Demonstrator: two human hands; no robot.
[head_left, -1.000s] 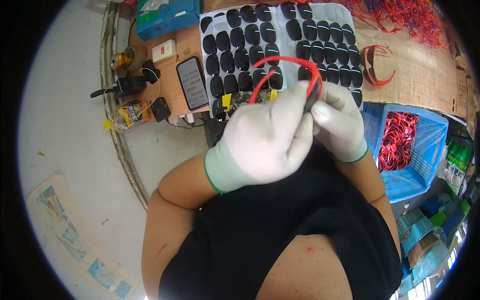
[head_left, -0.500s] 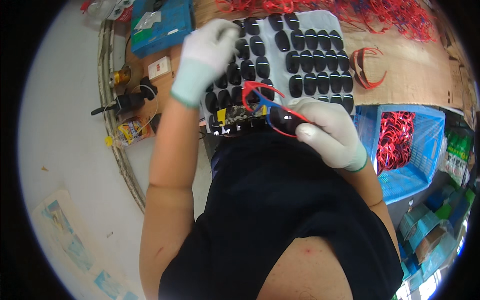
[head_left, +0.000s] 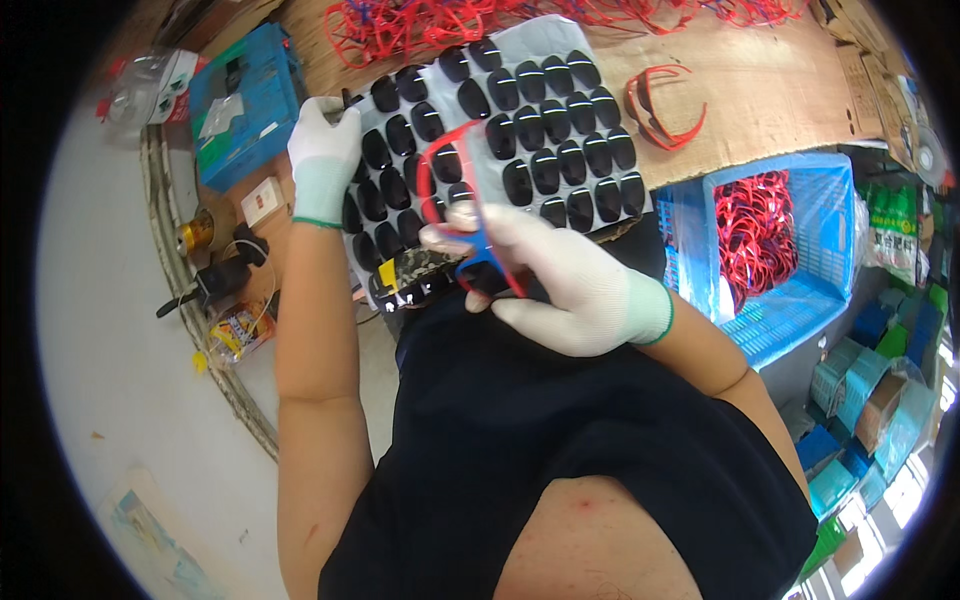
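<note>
My right hand (head_left: 575,290), in a white knit glove, is closed around red and blue sunglasses (head_left: 480,247) held above the lower part of a sheet of lenses. One red temple arm points up and away; a dark lens shows in the near side of the frame, and the fingers hide part of the rest. My left hand (head_left: 325,150), gloved likewise, is at the sheet's far left corner. Its thumb and finger pinch a dark lens (head_left: 347,98), seen mostly edge-on. Several rows of dark lenses (head_left: 530,82) lie on the white sheet (head_left: 545,40).
Red sunglasses (head_left: 660,108) lie right of the sheet. Red and blue frames (head_left: 430,25) are heaped along the far side. A blue crate (head_left: 825,270) with red frames stands at right. Leftward are a blue box (head_left: 265,95), a small white box (head_left: 262,200) and a can (head_left: 195,235).
My view has shifted, so the bench appears turned. My right hand brought the sunglasses leftward and tilted them more upright. My left hand has settled at the sheet's far left corner.
</note>
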